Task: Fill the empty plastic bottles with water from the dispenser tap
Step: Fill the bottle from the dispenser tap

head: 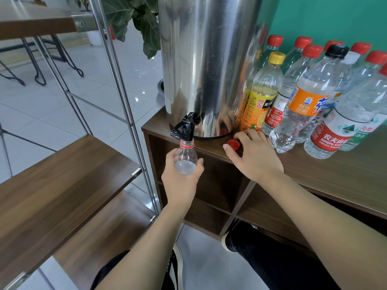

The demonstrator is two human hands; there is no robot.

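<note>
- My left hand point(181, 179) grips the open bottle point(186, 157), holding its mouth right under the black tap point(184, 127) of the steel dispenser point(206, 59)
- My right hand point(252, 152) rests relaxed on the table point(326, 176), fingers touching the red cap point(234, 144)
- I judge this the filling step; some water already shows inside
- Next calls for working the tap lever while keeping the mouth aligned
- Other bottles point(310, 97) stand beside the dispenser
</note>
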